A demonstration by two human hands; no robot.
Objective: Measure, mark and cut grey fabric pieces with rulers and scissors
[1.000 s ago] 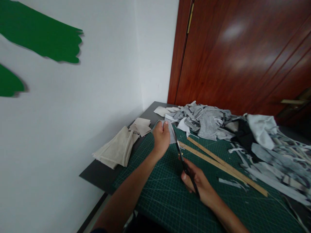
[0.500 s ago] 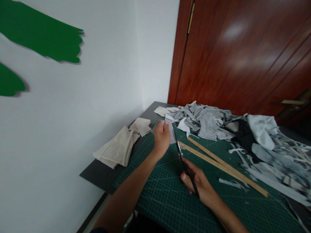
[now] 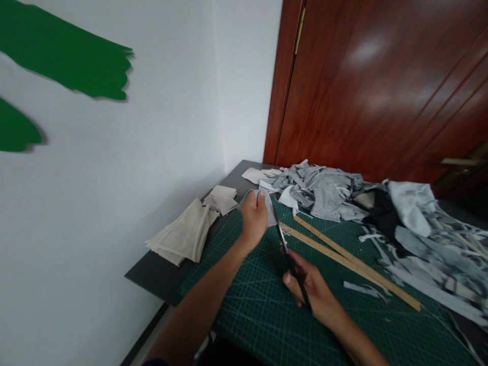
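My left hand pinches a small piece of grey fabric, thumb on top, held above the green cutting mat. In my right hand is a pair of scissors with black handles, my fingers wrapped round them. The blades point up and away from me and lie along the right edge of the fabric. Whether the blades are fully together is hard to make out. My left fingers behind the fabric are hidden.
Two wooden rulers lie on the mat to the right. Folded cream cloth sits on the table's left side. A heap of grey fabric scraps fills the back, with more scraps at right. A wall and a wooden door stand behind.
Almost nothing differs. Both hands, the fabric and the scissors keep nearly the same place.
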